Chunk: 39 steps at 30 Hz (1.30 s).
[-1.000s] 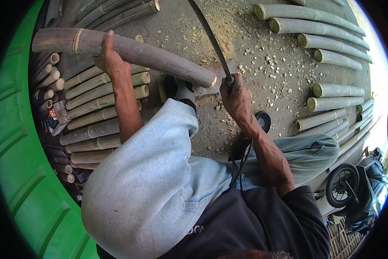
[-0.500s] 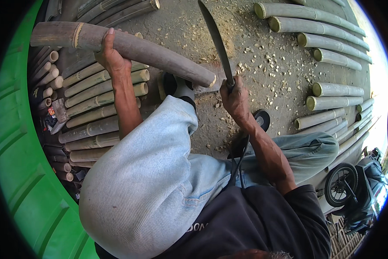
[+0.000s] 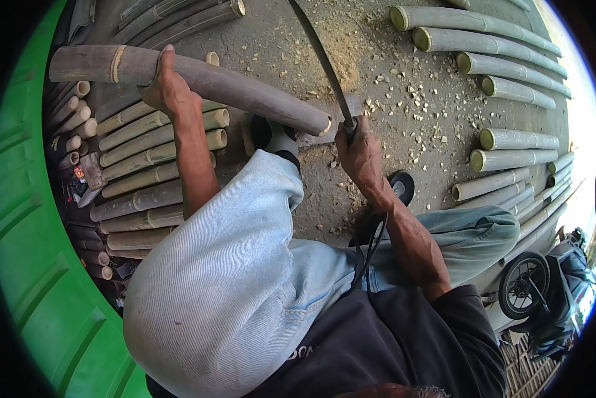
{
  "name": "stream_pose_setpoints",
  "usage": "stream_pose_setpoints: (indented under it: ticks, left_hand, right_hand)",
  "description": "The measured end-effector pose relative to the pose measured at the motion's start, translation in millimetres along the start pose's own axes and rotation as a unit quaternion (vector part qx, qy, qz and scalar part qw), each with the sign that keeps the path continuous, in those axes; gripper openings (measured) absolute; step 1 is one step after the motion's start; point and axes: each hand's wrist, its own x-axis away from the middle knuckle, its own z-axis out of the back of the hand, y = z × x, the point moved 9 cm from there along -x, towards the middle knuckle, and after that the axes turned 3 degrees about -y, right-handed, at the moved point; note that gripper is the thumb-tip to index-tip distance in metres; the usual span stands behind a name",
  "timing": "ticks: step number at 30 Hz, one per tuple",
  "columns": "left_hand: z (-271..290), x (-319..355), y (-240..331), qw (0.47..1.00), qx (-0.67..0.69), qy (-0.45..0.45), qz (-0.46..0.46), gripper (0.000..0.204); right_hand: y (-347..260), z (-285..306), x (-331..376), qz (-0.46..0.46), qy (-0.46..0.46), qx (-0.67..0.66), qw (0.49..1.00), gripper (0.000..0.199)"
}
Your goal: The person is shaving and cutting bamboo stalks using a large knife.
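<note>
A thick grey-brown bamboo pole slants across the upper left, its left end higher in the picture. Around its middle my left hand is closed, thumb along the near side. The pole's right end lies over a wooden block on the ground, near my left foot. My right hand grips the handle of a machete, whose long dark blade points up and away, tilted slightly left. Blade and pole end are apart, with a small gap between them.
Cut bamboo poles lie stacked at left, beside a green corrugated panel. More bamboo pieces lie in rows at right. Pale wood chips litter the ground ahead. A motorcycle stands at lower right.
The machete blade has tipped further to the left. The left part of the bamboo pole has dropped a little toward me, with my left hand still around it.
</note>
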Motion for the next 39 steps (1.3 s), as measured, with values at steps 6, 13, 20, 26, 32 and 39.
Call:
stream_pose_setpoints:
  ticks: [6, 13, 20, 26, 32, 39]
  left_hand:
    - [-7.4, 13.5, 5.6, 1.000, -0.001, 0.006, -0.024, 0.058]
    - [9.3, -3.2, -3.2, 1.000, 0.007, -0.006, 0.009, 0.060]
    - [6.0, -7.6, -18.0, 0.999, 0.032, -0.017, 0.014, 0.057]
    - [6.7, -6.2, -32.4, 0.984, 0.103, -0.097, 0.108, 0.055]
    - [0.9, -1.7, -32.8, 0.985, 0.096, -0.111, 0.093, 0.052]
    - [4.2, -11.1, -29.9, 0.986, 0.090, -0.118, 0.080, 0.046]
  right_hand:
    - [76.4, -45.9, 25.9, -0.046, -0.096, 0.114, 0.988, 0.025]
    - [1.2, 3.3, 0.7, -0.038, 0.005, -0.039, 0.999, 0.021]
    - [103.0, -51.4, 30.1, -0.093, -0.105, 0.052, 0.989, 0.024]
    - [-0.1, 7.9, -2.0, 0.009, 0.021, -0.027, 0.999, 0.023]
    - [65.1, -40.2, 23.8, -0.054, -0.077, 0.093, 0.991, 0.022]
    - [3.9, -5.1, -0.2, -0.044, -0.020, 0.003, 0.999, 0.023]
